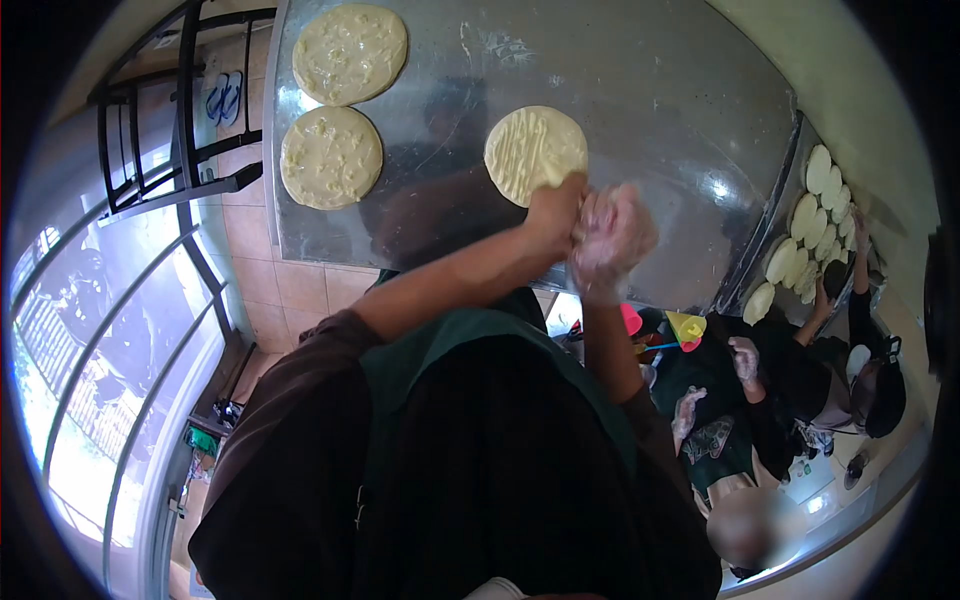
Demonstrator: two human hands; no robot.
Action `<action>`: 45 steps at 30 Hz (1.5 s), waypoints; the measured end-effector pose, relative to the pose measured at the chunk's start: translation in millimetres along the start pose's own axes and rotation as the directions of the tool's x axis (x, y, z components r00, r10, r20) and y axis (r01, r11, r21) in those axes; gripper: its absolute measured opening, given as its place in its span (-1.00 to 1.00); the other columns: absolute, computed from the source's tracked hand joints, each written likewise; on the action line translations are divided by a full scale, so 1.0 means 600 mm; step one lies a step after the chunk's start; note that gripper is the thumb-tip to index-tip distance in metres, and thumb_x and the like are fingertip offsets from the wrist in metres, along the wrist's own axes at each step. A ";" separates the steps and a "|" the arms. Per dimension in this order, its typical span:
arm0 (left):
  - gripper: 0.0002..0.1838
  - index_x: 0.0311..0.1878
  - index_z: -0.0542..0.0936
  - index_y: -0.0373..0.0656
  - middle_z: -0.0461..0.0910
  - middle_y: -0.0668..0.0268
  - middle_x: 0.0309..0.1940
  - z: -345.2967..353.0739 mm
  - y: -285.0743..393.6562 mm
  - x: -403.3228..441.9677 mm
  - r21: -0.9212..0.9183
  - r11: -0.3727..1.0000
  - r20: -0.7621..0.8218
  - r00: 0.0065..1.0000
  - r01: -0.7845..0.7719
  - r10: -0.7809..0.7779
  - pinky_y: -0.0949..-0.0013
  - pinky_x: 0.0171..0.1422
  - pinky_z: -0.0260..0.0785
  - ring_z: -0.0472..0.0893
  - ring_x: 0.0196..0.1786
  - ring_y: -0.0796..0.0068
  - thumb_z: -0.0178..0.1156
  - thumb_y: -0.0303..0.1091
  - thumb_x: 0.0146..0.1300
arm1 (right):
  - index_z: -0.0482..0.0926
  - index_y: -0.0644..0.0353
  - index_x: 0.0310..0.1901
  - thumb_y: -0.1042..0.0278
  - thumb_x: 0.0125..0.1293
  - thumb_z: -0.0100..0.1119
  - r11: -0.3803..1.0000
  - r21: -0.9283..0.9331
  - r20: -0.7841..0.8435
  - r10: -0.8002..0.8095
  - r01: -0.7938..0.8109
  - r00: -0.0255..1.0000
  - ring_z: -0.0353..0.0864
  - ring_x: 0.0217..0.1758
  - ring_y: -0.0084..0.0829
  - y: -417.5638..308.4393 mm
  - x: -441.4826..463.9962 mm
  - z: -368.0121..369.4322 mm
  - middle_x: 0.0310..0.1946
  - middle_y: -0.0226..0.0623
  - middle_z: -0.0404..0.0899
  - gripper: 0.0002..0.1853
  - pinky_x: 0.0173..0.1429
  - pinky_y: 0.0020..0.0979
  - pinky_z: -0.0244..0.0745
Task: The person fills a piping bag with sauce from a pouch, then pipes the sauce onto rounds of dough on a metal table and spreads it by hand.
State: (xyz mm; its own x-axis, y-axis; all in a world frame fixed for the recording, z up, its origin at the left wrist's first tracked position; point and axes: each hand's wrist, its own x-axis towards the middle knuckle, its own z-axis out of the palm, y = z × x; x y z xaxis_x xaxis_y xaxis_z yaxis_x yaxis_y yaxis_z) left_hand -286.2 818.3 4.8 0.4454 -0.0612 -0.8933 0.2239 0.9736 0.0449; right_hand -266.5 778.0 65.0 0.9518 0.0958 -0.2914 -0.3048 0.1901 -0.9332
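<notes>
My left hand (557, 218) is closed at the lower right edge of a round dough disc (527, 152) that carries wavy lines of pale cream. Right beside it, my right hand (610, 238) is a blurred fist in a clear, crinkled plastic layer. The two hands meet; what they grip is hidden by fingers and blur. Two larger dough rounds with a lumpy, glossy topping, one upper (350, 54) and one lower (331, 158), lie on the left part of the metal table (440, 110).
A black metal rack (188, 110) and blue flip-flops (232, 98) are left of the table. At the right, many pale discs (804, 216) lie on another surface near co-workers, one with gloved hands (745, 357). Pink and yellow items (686, 328) sit below the table edge.
</notes>
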 end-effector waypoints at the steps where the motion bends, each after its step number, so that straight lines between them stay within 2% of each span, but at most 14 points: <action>1: -0.72 -0.27 0.52 -0.29 0.53 0.23 -0.43 -0.021 -0.027 -0.006 -0.023 1.000 0.003 1.000 0.000 0.000 0.24 -0.30 0.41 0.55 -0.39 0.38 0.16 -0.21 0.19 | 0.18 0.10 -0.69 0.35 0.31 -0.06 1.000 -0.005 0.040 0.023 -0.023 0.999 0.18 -0.64 -0.66 -0.004 -0.027 -0.015 -0.72 -0.52 0.16 -0.62 -0.60 -0.49 0.00; 5: -0.76 -0.33 0.52 -0.27 0.51 0.24 -0.48 -0.041 -0.056 -0.025 0.010 0.997 -0.062 0.995 0.079 -0.078 0.26 -0.35 0.40 0.53 -0.44 0.40 0.14 -0.24 0.17 | 0.21 0.12 -0.67 0.35 0.31 -0.04 0.997 -0.026 0.054 0.076 -0.075 0.996 0.22 -0.65 -0.62 -0.003 -0.055 -0.040 -0.72 -0.51 0.15 -0.63 -0.63 -0.41 0.02; 9: -0.80 -0.47 0.49 -0.26 0.46 0.24 -0.57 0.052 0.040 -0.014 0.094 0.994 -0.047 0.998 -0.048 0.052 0.26 -0.45 0.38 0.49 -0.53 0.38 0.10 -0.30 0.15 | 0.24 0.18 -0.67 0.36 0.31 -0.05 0.835 -0.402 0.156 -0.342 0.375 0.927 0.17 -0.66 -0.60 0.036 0.048 -0.039 -0.74 -0.49 0.12 -0.64 -0.61 -0.34 0.01; 13: -0.79 -0.46 0.49 -0.26 0.47 0.25 -0.57 0.064 0.045 0.008 0.129 0.988 -0.023 0.996 -0.088 0.091 0.27 -0.45 0.39 0.50 -0.53 0.38 0.10 -0.29 0.15 | 0.23 0.20 -0.67 0.36 0.31 -0.06 0.746 -0.501 0.196 -0.396 0.439 0.897 0.14 -0.65 -0.62 0.020 0.061 -0.025 -0.74 -0.46 0.13 -0.63 -0.59 -0.33 0.02; 15: -0.78 -0.46 0.49 -0.27 0.47 0.25 -0.57 0.027 0.008 -0.019 0.266 0.955 -0.007 0.991 -0.130 0.137 0.27 -0.45 0.38 0.51 -0.52 0.39 0.11 -0.29 0.16 | 0.22 0.21 -0.67 0.36 0.31 -0.05 0.801 -0.486 0.148 -0.319 0.350 0.936 0.13 -0.64 -0.64 0.021 0.023 -0.049 -0.74 -0.46 0.13 -0.63 -0.59 -0.35 0.02; 20: -0.75 -0.48 0.49 -0.28 0.47 0.25 -0.60 -0.001 -0.039 -0.040 0.148 0.988 -0.147 0.989 0.039 -0.017 0.28 -0.47 0.36 0.50 -0.55 0.41 0.11 -0.27 0.17 | 0.18 0.20 -0.67 0.38 0.30 -0.06 0.995 0.031 0.022 0.095 -0.096 0.995 0.15 -0.62 -0.66 -0.002 -0.052 -0.054 -0.73 -0.51 0.11 -0.63 -0.59 -0.42 0.01; 22: -0.74 -0.50 0.49 -0.27 0.46 0.25 -0.61 0.021 -0.019 -0.027 0.117 0.993 -0.077 0.996 -0.034 0.043 0.30 -0.48 0.34 0.49 -0.57 0.42 0.09 -0.27 0.19 | 0.18 0.17 -0.68 0.38 0.30 -0.05 0.873 -0.405 0.122 -0.243 0.272 0.962 0.16 -0.62 -0.68 0.008 -0.006 -0.056 -0.72 -0.54 0.13 -0.62 -0.58 -0.45 0.01; 24: -0.70 -0.44 0.52 -0.26 0.50 0.26 -0.55 0.055 0.021 -0.002 0.145 0.988 0.007 0.999 -0.051 0.050 0.30 -0.39 0.37 0.51 -0.51 0.43 0.10 -0.18 0.22 | 0.19 0.13 -0.68 0.38 0.30 -0.03 0.820 -0.445 0.164 -0.322 0.361 0.932 0.16 -0.62 -0.69 0.010 0.038 -0.042 -0.72 -0.57 0.14 -0.62 -0.57 -0.48 0.02; 29: -0.70 -0.44 0.52 -0.25 0.47 0.30 -0.59 0.041 -0.003 0.004 0.152 0.986 0.039 0.997 -0.070 0.065 0.31 -0.41 0.35 0.49 -0.55 0.45 0.12 -0.18 0.22 | 0.21 0.08 -0.69 0.39 0.30 0.00 0.999 0.026 -0.058 -0.036 0.038 0.998 0.17 -0.62 -0.70 -0.009 0.023 -0.025 -0.72 -0.59 0.13 -0.62 -0.57 -0.52 0.02; 31: -0.72 -0.47 0.51 -0.24 0.45 0.31 -0.61 0.006 -0.048 -0.014 0.127 0.991 -0.009 0.999 -0.051 0.052 0.32 -0.43 0.33 0.48 -0.56 0.46 0.12 -0.21 0.22 | 0.20 0.08 -0.69 0.40 0.30 -0.01 0.999 0.017 -0.023 -0.027 0.027 0.999 0.17 -0.63 -0.71 0.004 -0.020 -0.056 -0.72 -0.57 0.14 -0.62 -0.58 -0.52 0.01; 34: -0.73 -0.52 0.49 -0.22 0.44 0.32 -0.63 -0.008 -0.069 -0.033 -0.025 0.993 -0.077 0.990 0.118 -0.119 0.35 -0.47 0.31 0.46 -0.57 0.47 0.13 -0.24 0.21 | 0.18 0.11 -0.69 0.46 0.28 -0.05 0.872 -0.452 0.075 -0.170 0.185 0.983 0.13 -0.65 -0.70 0.006 -0.035 -0.081 -0.71 -0.54 0.14 -0.64 -0.58 -0.50 0.03; 39: -0.74 -0.50 0.48 -0.33 0.47 0.20 -0.57 0.064 0.002 0.015 0.073 0.994 0.061 0.995 -0.081 0.077 0.28 -0.49 0.33 0.48 -0.55 0.41 0.10 -0.30 0.17 | 0.25 0.20 -0.61 0.53 0.22 -0.01 0.988 -0.010 0.079 -0.154 0.155 0.985 0.16 -0.68 -0.53 -0.015 0.048 -0.033 -0.70 -0.40 0.18 -0.75 -0.56 -0.40 0.11; 42: -0.74 -0.49 0.48 -0.33 0.47 0.21 -0.55 0.060 -0.001 0.008 0.109 0.991 0.072 0.995 -0.081 0.073 0.27 -0.48 0.33 0.49 -0.53 0.41 0.10 -0.29 0.15 | 0.18 0.14 -0.62 0.36 0.31 -0.11 0.754 -0.512 0.154 -0.391 0.412 0.907 0.10 -0.64 -0.59 -0.001 0.045 -0.049 -0.69 -0.45 0.09 -0.68 -0.54 -0.47 0.05; 45: -0.72 -0.42 0.51 -0.31 0.49 0.24 -0.54 0.011 -0.061 -0.011 0.125 0.992 -0.021 1.000 0.000 0.002 0.28 -0.42 0.35 0.51 -0.51 0.41 0.11 -0.24 0.20 | 0.25 0.19 -0.57 0.42 0.24 0.02 0.786 -0.515 0.115 -0.331 0.341 0.937 0.17 -0.65 -0.46 0.028 -0.006 -0.111 -0.66 -0.34 0.23 -0.74 -0.53 -0.40 0.12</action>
State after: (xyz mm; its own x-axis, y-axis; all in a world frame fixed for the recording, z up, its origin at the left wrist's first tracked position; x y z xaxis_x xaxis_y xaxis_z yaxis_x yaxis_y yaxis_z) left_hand -291.4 781.8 12.0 0.4279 -0.0544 -0.9022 0.3304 0.9385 0.1001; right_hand -273.1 715.7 36.2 0.9885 0.1389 0.0600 0.1023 -0.3216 -0.9413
